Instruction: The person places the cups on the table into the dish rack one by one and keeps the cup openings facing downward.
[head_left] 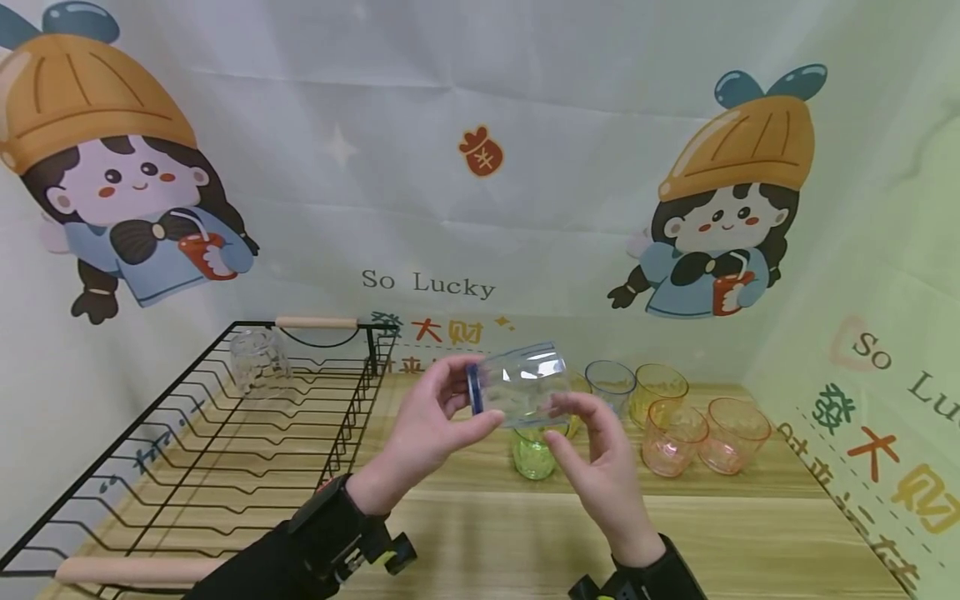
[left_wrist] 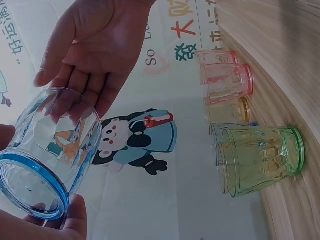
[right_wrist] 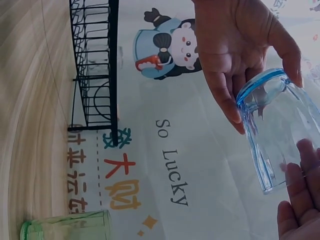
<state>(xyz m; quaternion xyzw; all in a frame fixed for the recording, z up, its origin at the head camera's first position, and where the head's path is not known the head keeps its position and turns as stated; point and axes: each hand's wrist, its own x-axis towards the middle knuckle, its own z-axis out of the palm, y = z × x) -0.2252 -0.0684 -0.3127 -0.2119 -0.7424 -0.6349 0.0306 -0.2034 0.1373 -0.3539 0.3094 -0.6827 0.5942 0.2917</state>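
In the head view a clear drinking glass with a blue-tinted base (head_left: 521,387) is held sideways above the table, base toward the left and mouth toward the right. My left hand (head_left: 442,408) grips it round the base, thumb in front and fingers behind. The right hand (head_left: 603,454) is at the mouth end, its fingers at the rim and its thumb apart below. Seen from the left wrist, the right hand's loosely bent fingers show through the glass wall (left_wrist: 82,145). A green glass (head_left: 534,460) stands on the table below the held one.
Right of centre stand a blue-rimmed glass (head_left: 609,379), a yellow glass (head_left: 660,387) and two pink glasses (head_left: 675,442), with another yellow one partly hidden. On the left is a black wire rack (head_left: 330,454) with wooden handles; a clear glass (head_left: 258,364) sits at its far end.
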